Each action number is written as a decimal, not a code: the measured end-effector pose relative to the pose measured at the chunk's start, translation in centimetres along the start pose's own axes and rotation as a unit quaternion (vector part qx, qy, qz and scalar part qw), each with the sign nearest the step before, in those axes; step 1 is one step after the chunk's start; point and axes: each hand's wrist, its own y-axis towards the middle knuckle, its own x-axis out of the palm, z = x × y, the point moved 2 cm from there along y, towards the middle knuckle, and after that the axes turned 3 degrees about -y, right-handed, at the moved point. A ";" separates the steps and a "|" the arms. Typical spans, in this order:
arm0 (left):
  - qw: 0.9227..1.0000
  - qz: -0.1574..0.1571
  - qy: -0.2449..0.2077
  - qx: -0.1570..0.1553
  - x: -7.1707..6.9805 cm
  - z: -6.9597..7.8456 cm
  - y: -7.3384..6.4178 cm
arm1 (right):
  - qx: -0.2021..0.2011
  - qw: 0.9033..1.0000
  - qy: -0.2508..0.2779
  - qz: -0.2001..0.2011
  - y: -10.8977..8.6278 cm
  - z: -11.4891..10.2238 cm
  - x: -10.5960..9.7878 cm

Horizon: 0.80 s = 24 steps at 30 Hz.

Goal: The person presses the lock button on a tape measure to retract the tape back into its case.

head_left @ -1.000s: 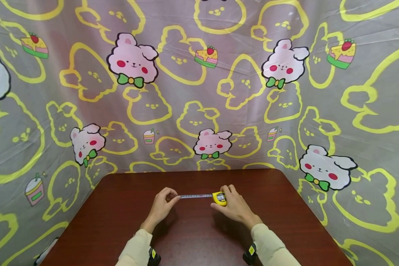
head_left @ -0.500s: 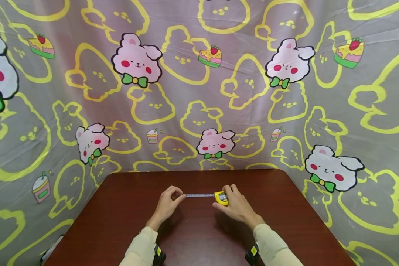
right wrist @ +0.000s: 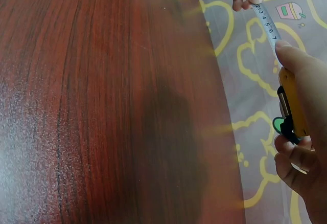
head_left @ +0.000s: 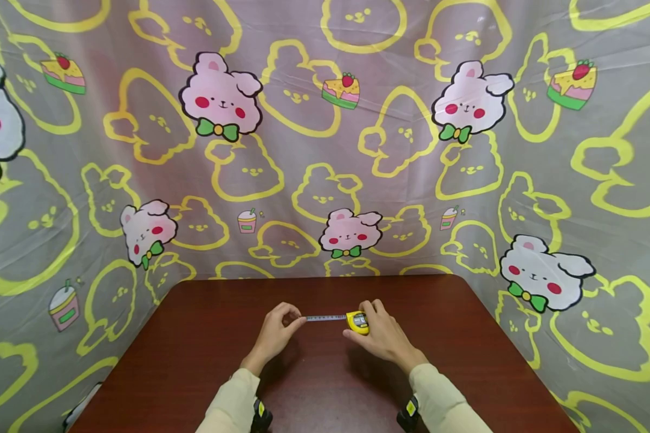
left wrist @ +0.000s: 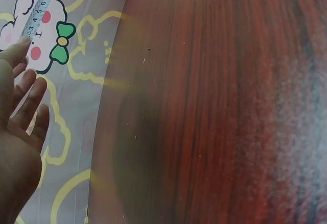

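A yellow tape measure [head_left: 359,323] with a dark label is gripped by my right hand [head_left: 387,340] above the brown table. Its silver blade [head_left: 327,317] runs out to the left in a short, straight stretch. The free end of the blade is pinched between thumb and finger of my left hand [head_left: 273,334], which covers its tip. In the left wrist view, the other fingers of that hand are spread loosely below the numbered blade [left wrist: 42,9]. Seen from the right wrist, my right thumb [right wrist: 294,58] lies by the blade's mouth, with fingers under the yellow case [right wrist: 292,104].
The reddish-brown wood-grain table [head_left: 325,391] has rounded far corners. A grey curtain [head_left: 303,144] printed with rabbits and yellow outlines hangs behind it and along both sides. Black wrist devices [head_left: 408,414] sit at both cuffs.
My left hand has moved right, toward the tape measure, and the exposed blade has become shorter. My right hand has stayed almost in place. The head view has shifted slightly.
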 end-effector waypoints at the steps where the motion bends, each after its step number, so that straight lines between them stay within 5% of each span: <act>1: 1.000 0.000 0.000 0.000 0.0 0.0 0.0 | 0.000 1.000 -0.001 0.002 0.0 0.0 0.0; 24: 0.999 -0.018 -0.025 0.008 0.9 0.4 0.7 | -0.014 1.000 -0.024 0.007 0.5 -0.8 0.6</act>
